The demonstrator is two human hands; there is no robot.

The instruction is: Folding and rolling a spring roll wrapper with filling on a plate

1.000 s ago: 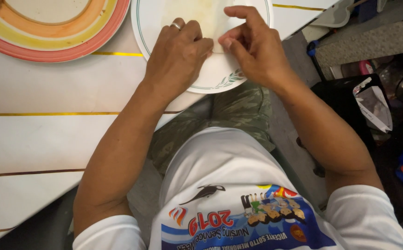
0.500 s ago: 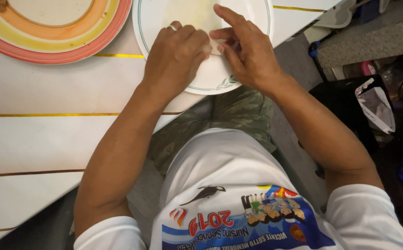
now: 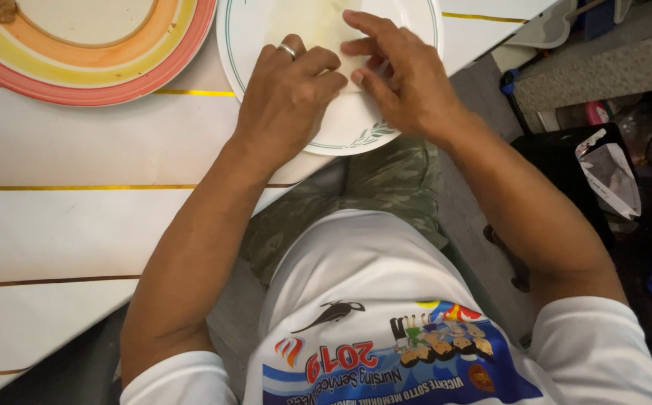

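Right hand (image 3: 408, 79) slid left since 0.5 s ago, fingers now over the wrapper (image 3: 307, 26).
Left hand (image 3: 288, 97) curled, knuckles pressing wrapper on plate (image 3: 416, 30); right fingers spread flat, gripping nothing visible.

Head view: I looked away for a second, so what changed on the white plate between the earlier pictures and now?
The right hand slid left across the pale wrapper until its fingers met the left hand, closing the gap that was there before. The left hand stayed curled on the wrapper. The white plate, the striped plate and the table stayed put.
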